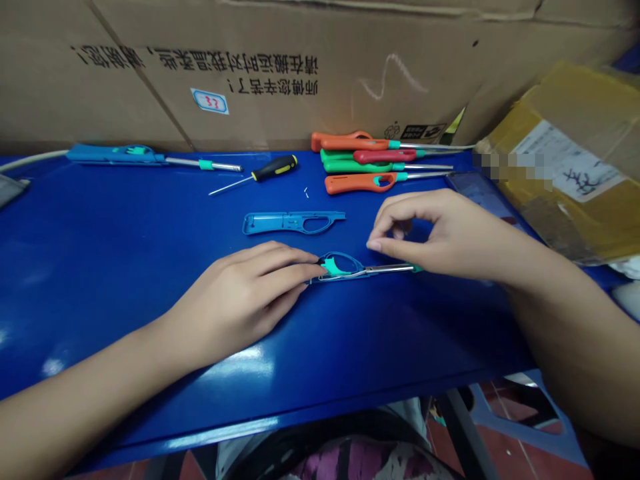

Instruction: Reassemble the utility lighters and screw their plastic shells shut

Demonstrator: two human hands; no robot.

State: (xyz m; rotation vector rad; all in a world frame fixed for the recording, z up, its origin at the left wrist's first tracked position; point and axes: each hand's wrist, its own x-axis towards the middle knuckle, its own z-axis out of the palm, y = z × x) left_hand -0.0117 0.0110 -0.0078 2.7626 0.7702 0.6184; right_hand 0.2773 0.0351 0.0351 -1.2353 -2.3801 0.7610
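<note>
An opened blue gas lighter [356, 272] lies on the table, its turquoise trigger, inner parts and metal barrel exposed. My left hand [245, 293] is closed over the handle end, fingertips beside the trigger, and hides most of the handle. Just above the barrel hovers my right hand [440, 233], thumb and index fingertips pinched together. Anything between those tips is too small to make out. Farther back, the detached blue half shell [295, 223] rests with its hollow side up.
A yellow-and-black screwdriver [274, 168] and tiny white bits [307, 193] lie behind the shell. Several orange, green and red lighters [357, 183] are piled at the back. A blue lighter [117, 155] lies far left. Cardboard [280, 40] walls the back; a taped box [565, 160] stands right.
</note>
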